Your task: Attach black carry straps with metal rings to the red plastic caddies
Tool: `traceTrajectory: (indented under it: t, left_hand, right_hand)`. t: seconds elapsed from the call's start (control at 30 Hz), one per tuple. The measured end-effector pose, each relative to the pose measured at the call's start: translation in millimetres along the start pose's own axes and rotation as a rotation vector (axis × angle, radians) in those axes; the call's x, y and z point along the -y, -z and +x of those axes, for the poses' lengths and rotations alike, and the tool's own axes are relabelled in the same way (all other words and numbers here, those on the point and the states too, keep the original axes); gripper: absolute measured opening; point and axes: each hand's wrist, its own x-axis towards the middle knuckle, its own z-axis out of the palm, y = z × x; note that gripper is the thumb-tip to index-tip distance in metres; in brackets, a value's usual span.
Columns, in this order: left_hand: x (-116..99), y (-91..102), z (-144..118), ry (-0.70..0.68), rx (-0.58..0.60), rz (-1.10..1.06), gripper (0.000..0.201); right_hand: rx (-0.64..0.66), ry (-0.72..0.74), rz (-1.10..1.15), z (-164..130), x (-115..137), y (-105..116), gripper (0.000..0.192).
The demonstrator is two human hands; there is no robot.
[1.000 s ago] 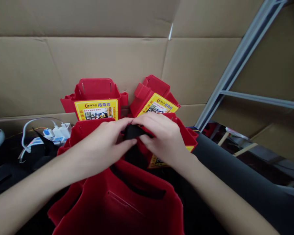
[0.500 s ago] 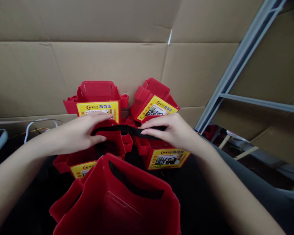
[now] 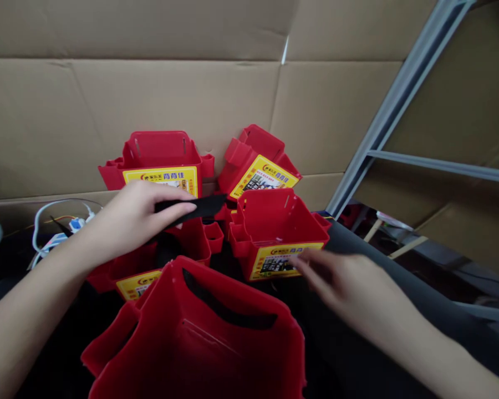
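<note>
My left hand [image 3: 139,213] pinches a black strap [image 3: 210,206] between thumb and fingers, and the strap's free end points right. Below it, a large red plastic box [image 3: 199,354] stands close to me, with a black strip [image 3: 228,313] running through slots in its back wall. My right hand [image 3: 336,277], somewhat blurred, hovers in front of another red box [image 3: 274,219] with a yellow label [image 3: 270,267]. Its fingers are loosely bent and a little apart, and nothing shows in them. Partly behind my left hand sits one more labelled red box [image 3: 137,266].
Two further red boxes, one upright [image 3: 160,149] and one tilted [image 3: 255,160], rest against the cardboard wall [image 3: 170,105]. White cables and a plug [image 3: 77,224] lie at the left. A grey metal frame [image 3: 382,122] rises at the right.
My right hand has let go of the black strap and moved down and to the right. My left hand still holds the strap, now slightly higher and further left.
</note>
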Motion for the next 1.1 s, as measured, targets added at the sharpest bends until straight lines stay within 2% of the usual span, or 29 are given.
traceTrajectory:
  t: [0.07,0.13,0.23,0.33,0.4,0.5,0.57,0.63,0.73,0.87,1.0,1.1]
  left_hand:
    - [2.2,2.7,-8.0,0.076,-0.090,-0.016,0.030]
    - [0.7,4.1,-13.1,0.132,-0.154,-0.033,0.030]
    - [-3.5,3.5,-17.6,0.182,-0.209,-0.039,0.033]
    - [-3.0,-1.0,-20.1,0.165,-0.210,-0.040,0.034]
    - [1.0,-5.2,-19.4,0.120,-0.237,-0.050,0.030]
    - [7.4,-10.2,-13.6,0.088,-0.232,-0.104,0.026]
    - [9.2,-11.9,-8.2,0.099,-0.187,-0.155,0.026]
    - [9.6,-12.9,-3.5,0.123,-0.209,-0.197,0.025]
    - [10.6,-14.8,0.4,0.153,-0.254,-0.266,0.023]
    - [12.2,-18.7,1.7,0.181,-0.245,-0.531,0.025]
    - [11.0,-23.5,3.6,0.230,-0.261,-0.965,0.033]
    - [8.9,-27.7,6.7,0.294,-0.286,-1.143,0.032]
  right_hand:
    - [0.183,-0.096,-0.238,-18.2,-2.5,-20.2,0.033]
    - [0.265,-0.142,-0.307,-26.2,0.1,-40.4,0.036]
    - [0.269,-0.155,-0.153,-24.8,1.4,-62.2,0.034]
    - [0.295,-0.141,0.186,-22.3,-8.5,-67.7,0.026]
    - [0.331,-0.142,0.449,-23.3,-16.6,-60.5,0.018]
    - [0.391,-0.250,0.936,-21.2,-18.3,-34.5,0.012]
    - [0.381,-0.332,1.246,-11.8,-9.4,-11.9,0.015]
    - [0.335,-0.352,1.456,5.4,5.1,9.0,0.018]
    - [0.294,-0.252,1.646,38.5,30.0,28.2,0.036]
    - [0.292,-0.028,1.737,73.4,58.2,29.6,0.053]
    - [0.330,0.115,1.696,86.9,75.4,16.7,0.055]
    - [0.330,0.221,1.522,88.4,77.9,4.6,0.054]
